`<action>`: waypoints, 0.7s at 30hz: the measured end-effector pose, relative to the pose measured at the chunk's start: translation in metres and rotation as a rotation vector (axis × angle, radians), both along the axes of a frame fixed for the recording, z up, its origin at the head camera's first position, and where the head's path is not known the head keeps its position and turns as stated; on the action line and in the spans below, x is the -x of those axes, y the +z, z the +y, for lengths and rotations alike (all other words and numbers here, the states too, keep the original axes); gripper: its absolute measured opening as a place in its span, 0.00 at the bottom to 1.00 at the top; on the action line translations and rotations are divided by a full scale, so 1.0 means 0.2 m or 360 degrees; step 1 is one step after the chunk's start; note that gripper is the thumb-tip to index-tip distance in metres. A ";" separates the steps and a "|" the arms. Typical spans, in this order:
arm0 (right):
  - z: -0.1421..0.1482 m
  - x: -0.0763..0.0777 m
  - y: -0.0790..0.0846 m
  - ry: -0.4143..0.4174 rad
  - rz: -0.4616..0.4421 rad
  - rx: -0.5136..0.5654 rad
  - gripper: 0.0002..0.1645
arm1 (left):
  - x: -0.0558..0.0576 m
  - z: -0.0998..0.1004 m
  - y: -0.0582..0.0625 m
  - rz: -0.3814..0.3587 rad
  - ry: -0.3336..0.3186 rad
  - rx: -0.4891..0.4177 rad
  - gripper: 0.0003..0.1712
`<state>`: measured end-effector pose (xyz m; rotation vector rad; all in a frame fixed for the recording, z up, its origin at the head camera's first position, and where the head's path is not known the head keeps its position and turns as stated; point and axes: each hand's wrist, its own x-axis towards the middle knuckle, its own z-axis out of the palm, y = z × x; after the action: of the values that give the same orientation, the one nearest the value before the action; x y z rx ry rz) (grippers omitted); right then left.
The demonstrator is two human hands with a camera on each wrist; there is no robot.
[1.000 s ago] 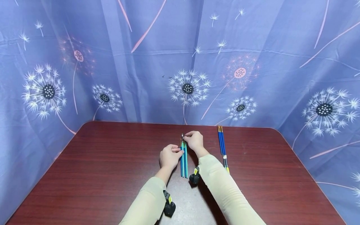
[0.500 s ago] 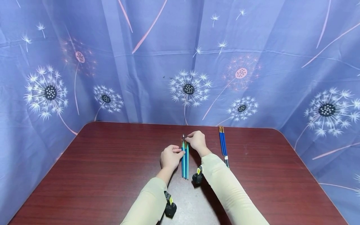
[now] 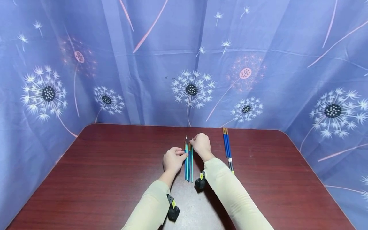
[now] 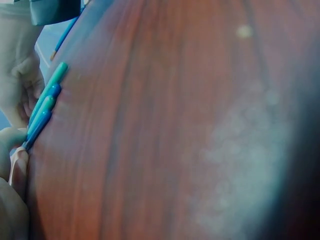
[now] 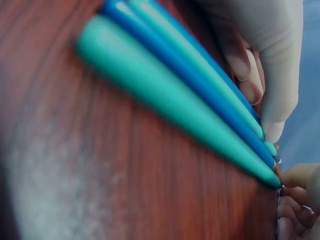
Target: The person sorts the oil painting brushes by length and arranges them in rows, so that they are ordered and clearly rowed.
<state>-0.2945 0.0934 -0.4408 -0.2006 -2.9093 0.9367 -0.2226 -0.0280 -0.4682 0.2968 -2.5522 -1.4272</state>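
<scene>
Several slim paintbrushes with alternating blue and teal handles lie side by side mid-table in the head view, bristles toward the back. My left hand (image 3: 172,160) pinches the left pair, a blue paintbrush (image 3: 185,169) and a teal paintbrush (image 3: 187,169), with the thumb over the handles. Right of these lies another blue paintbrush (image 3: 189,169). At the far right of the row, my right hand (image 3: 200,143) pinches the outer teal paintbrush (image 5: 170,100) near its bristle end. Its tip is hidden by the fingers.
Two blue paintbrushes (image 3: 226,143) lie apart to the right, reaching the table's back edge. Below them are dark-and-yellow handles (image 3: 231,164), partly covered by the right sleeve (image 3: 230,188). A blue curtain (image 3: 152,80) hangs behind the brown table (image 3: 120,153).
My right hand has shifted slightly right with the outer teal paintbrush, which now lies a little apart from its blue neighbour. The left hand stays in place.
</scene>
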 end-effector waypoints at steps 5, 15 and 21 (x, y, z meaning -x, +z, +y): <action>-0.01 0.00 0.00 -0.0030 -0.0014 -0.0028 0.09 | 0.00 -0.01 0.01 -0.0035 -0.0002 0.0013 0.18; 0.00 -0.01 -0.02 -0.0098 0.0002 0.0054 0.12 | -0.02 0.00 0.02 -0.0017 -0.0022 -0.0048 0.18; 0.02 0.01 0.00 -0.0106 0.0023 0.0156 0.12 | -0.02 -0.01 0.03 -0.0006 -0.0018 -0.0047 0.18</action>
<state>-0.2958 0.0984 -0.4404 -0.2939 -2.8264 1.0662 -0.2187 -0.0291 -0.4627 0.2907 -2.5418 -1.4710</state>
